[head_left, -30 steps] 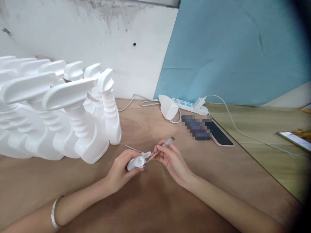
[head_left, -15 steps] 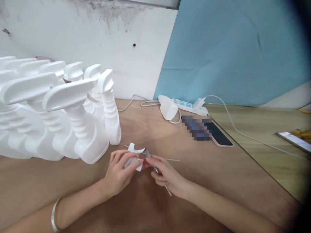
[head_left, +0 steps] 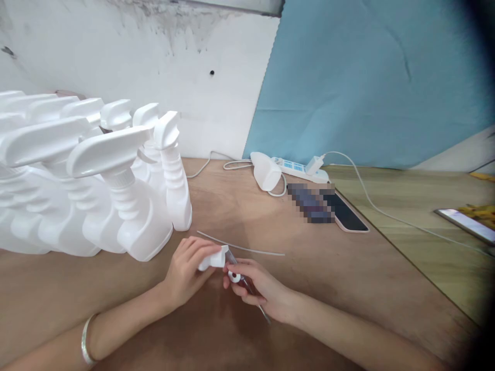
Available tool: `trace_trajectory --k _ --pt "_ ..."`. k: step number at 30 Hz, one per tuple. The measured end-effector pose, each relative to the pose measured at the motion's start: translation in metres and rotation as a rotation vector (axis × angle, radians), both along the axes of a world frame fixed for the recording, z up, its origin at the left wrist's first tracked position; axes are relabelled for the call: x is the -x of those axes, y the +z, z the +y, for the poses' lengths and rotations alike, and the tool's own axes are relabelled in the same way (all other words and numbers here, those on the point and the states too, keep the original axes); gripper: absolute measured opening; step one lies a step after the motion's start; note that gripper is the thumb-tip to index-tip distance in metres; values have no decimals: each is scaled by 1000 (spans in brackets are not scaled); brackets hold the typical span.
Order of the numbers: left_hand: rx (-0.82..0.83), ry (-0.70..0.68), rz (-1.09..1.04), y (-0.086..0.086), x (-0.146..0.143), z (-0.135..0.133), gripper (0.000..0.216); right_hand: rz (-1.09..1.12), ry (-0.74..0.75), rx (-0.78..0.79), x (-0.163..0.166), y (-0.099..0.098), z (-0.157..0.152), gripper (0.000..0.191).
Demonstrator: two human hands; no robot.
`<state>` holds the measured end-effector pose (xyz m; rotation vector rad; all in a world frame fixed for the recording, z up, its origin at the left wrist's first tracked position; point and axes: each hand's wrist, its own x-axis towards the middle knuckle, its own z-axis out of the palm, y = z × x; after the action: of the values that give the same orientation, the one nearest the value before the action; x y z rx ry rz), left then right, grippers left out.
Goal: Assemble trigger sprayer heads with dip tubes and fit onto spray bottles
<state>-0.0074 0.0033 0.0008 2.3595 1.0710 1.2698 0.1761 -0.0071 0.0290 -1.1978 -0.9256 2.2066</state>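
A: What are the hands doing?

B: The left hand grips a white spray head near the middle of the brown table. The right hand touches its round end and holds a thin pen-like tool that slants toward the near side.

A: And around them?

B: A thin white tube lies on the table just beyond the hands. White spray bottles stand crowded at the left. Farther right lie a power strip and a phone.
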Motion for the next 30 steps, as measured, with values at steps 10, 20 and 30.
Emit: trace_trajectory --k 10,20,30 --pt "614 -131 -120 6 -6 2 32 -1247 309 -1259 -72 -23 -17 21" --pt "575 -404 144 12 -14 -2 28 -1403 394 -1434 -52 -27 45 27" --pt "555 -465 138 7 -106 0 38 -1173 -64 -1327 -73 9 72 23"
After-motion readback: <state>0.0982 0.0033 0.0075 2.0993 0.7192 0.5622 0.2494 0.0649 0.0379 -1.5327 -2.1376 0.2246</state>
